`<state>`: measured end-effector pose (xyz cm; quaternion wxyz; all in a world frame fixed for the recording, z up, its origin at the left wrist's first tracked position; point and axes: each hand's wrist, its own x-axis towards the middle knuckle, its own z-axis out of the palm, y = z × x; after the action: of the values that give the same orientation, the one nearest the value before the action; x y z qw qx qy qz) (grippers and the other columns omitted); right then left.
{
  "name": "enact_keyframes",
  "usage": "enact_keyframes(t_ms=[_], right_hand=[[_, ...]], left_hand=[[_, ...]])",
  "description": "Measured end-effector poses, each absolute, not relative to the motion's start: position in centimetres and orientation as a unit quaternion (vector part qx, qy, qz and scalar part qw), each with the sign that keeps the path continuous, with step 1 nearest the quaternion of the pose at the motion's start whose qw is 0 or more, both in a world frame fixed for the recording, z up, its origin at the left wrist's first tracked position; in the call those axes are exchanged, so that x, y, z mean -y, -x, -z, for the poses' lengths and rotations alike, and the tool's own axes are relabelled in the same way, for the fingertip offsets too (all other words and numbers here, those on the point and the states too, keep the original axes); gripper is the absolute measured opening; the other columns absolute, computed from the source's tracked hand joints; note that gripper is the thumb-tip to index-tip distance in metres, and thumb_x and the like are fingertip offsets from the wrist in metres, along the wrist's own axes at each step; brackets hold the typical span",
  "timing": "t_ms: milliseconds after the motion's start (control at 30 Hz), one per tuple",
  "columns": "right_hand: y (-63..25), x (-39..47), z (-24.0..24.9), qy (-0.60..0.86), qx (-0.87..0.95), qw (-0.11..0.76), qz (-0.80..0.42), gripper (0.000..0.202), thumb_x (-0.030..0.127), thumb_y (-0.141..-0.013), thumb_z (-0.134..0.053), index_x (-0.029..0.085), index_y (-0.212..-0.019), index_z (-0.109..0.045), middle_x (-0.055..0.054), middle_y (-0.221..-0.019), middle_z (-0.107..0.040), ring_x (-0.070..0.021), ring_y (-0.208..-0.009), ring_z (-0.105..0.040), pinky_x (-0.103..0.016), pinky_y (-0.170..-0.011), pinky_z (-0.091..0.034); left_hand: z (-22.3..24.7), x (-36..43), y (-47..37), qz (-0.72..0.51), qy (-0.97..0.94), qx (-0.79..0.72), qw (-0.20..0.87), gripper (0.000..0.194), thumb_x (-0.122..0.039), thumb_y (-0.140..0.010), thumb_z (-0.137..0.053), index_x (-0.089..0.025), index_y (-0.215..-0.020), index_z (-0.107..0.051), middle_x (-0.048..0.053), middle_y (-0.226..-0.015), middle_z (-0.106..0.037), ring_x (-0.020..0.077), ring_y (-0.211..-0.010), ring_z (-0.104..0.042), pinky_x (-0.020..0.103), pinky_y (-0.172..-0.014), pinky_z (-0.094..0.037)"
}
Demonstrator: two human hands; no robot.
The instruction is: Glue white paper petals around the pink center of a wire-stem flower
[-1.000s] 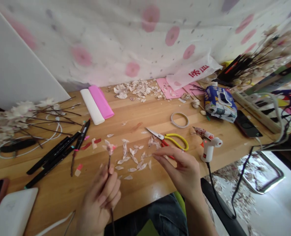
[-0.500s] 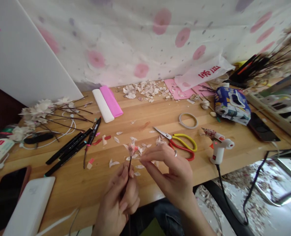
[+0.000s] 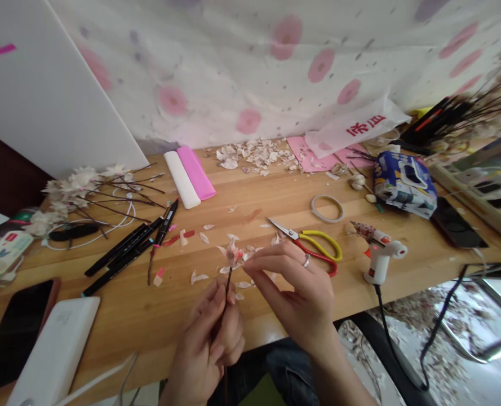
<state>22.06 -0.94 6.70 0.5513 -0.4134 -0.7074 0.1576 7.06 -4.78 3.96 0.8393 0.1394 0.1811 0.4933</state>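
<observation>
In the head view, the flower (image 3: 231,255) and the right hand (image 3: 303,296) are sitting closer together than in the earliest frame, their gap having shrunk to almost nothing; the left hand (image 3: 203,344) is now lying nearer its partner too. The flower is standing at the top of a dark stem (image 3: 229,277), over the bench (image 3: 149,332). The left hand is pinching that stem below the bloom, fingers curling round it. The right hand is bringing thumb and forefinger together; whether a petal is sitting between them, I cannot tell.

The flower is lying just left of the right fingertips, slightly beyond them; contact is hard to judge. The stem's long axis is running up and away from the body, leaning a little rightward. The right fingertips are reaching nearer the bloom; the left ones are staying below.

One flower is being held. One pair of scissors (image 3: 291,233), one glue gun (image 3: 377,268) and one tape ring (image 3: 328,220) are resting to the right. Two flat packs, white (image 3: 182,180) and pink (image 3: 196,175), are lying behind, and what look like four black markers (image 3: 165,223) are lying leftward. Loose petals (image 3: 243,284) are overlapping too much for counting.
</observation>
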Motion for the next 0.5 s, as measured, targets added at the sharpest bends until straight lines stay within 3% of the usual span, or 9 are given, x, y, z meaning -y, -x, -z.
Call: enact_keyframes(t_ms=[500], right_hand=[[-21.72,0.38,-7.45,0.429,0.722,0.529,-0.124,0.016,0.007,-0.094,-0.067,0.022,-0.099,-0.067,-0.002,-0.089,-0.077,-0.0162,-0.083,-0.072,-0.030,-0.076,-0.055]], left_hand=[[-4.23,4.55,-6.93,-0.484,-0.139,-0.192,0.842,0.023,-0.033,-0.102,-0.056,-0.020,-0.090,-0.070,-0.013,-0.044,-0.016,0.0034,-0.034,-0.003,0.009,-0.035,-0.023]])
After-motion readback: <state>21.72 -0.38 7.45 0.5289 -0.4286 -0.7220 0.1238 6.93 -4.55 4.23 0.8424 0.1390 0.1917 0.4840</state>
